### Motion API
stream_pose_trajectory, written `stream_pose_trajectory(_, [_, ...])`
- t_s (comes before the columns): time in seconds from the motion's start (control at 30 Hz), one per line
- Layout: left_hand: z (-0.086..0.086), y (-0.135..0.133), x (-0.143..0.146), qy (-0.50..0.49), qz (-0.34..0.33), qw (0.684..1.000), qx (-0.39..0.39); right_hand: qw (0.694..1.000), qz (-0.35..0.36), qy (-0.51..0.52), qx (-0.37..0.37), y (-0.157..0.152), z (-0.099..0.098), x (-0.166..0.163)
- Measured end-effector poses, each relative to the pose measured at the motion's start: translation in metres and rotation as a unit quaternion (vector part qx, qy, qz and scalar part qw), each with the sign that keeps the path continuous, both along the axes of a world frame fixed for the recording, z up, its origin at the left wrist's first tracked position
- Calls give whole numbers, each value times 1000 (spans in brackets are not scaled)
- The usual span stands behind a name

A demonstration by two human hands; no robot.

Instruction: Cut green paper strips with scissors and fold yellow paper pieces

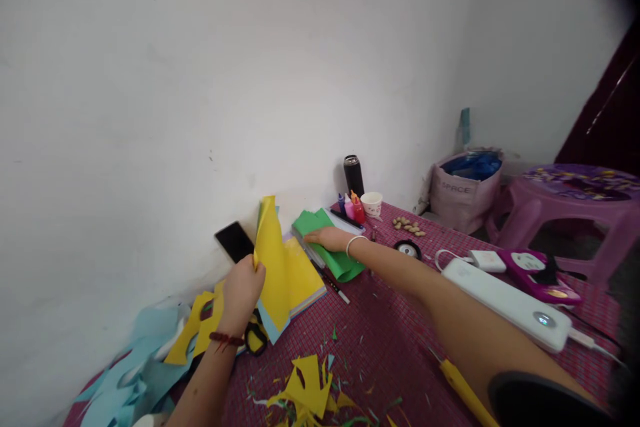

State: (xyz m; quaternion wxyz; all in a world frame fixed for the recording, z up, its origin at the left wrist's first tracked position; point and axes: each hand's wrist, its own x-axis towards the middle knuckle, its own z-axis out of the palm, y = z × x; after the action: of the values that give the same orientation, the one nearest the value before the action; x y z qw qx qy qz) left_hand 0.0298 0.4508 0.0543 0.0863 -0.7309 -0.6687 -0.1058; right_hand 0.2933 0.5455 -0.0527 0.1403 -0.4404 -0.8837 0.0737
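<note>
My left hand (pixel 245 287) is closed around the edge of a folded sheet of yellow paper (pixel 271 267), lifted upright, with light blue showing at its lower edge. Beside it lies a stack of coloured paper (pixel 303 273) with yellow on top. My right hand (pixel 330 239) rests with fingers stretched out on green paper (pixel 345 263), which is bent and lies over a pale stack. Between the two stacks are pens (pixel 337 287). The black handles of scissors (pixel 256 339) show just below my left hand.
Cut blue paper (pixel 120 387) and yellow scraps (pixel 307 387) litter the table. A phone (pixel 234 241), black bottle (pixel 353 175), paint bottles (pixel 356 208), paper cup (pixel 371 203), peanuts (pixel 407 225), tape roll (pixel 407 250), white power bank (pixel 505 303) and yellow cutter (pixel 465 392) lie around. A pink stool (pixel 565 213) stands right.
</note>
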Motion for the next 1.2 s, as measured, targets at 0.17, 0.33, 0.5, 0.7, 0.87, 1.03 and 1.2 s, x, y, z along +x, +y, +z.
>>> stream_pose_trajectory(0.17, [1, 1, -16, -18, 3, 1000, 3, 998, -61, -23, -9, 27, 3, -10])
stream_pose_trajectory(0.33, [3, 0, -21, -37, 3, 999, 7, 990, -128, -35, 46, 33, -3, -34])
stream_pose_trajectory(0.5, [-3, -2, -24, -49, 16, 999, 0, 993, -90, -44, 57, 36, -20, -39])
stream_pose_trajectory(0.7, [-9, -9, -29, -89, 32, 996, 2, 996, -57, -61, 41, 34, -13, -37])
stream_pose_trajectory(0.87, [-8, -13, -41, -121, 51, 991, 12, 995, -29, -94, 12, 34, -3, -54])
stream_pose_trajectory(1.03, [-22, -14, -55, -151, 77, 985, 14, 993, -68, -97, 1, 38, -7, -77])
stream_pose_trajectory(1.2, [-25, -19, -68, -207, 92, 973, 30, 996, -73, -42, 29, 32, -6, -80])
